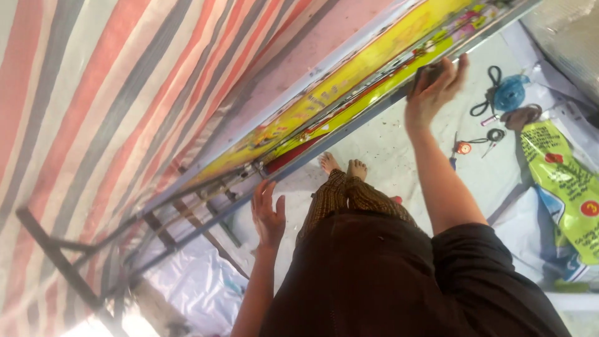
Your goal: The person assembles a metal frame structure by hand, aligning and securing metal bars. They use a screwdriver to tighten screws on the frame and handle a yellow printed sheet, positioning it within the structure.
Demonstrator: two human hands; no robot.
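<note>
Floor (387, 140) pale, speckled, part covered by white plastic sheeting (193, 281). Striped tarp (93, 106), red, grey and cream, hangs at left behind dark metal frame (62, 262). Long flat panel (349, 87) with grey edge and glossy yellow-red printed face runs diagonally across view. Left hand (268, 215) flat against panel's lower edge, fingers spread, released. Right hand (433, 90) grips upper edge, fingers curled over rim. 2 bare feet (342, 167) below. Blue round tool (508, 93) with black cord, small orange reel (463, 148), green-yellow printed bag (564, 181) lie at right.
</note>
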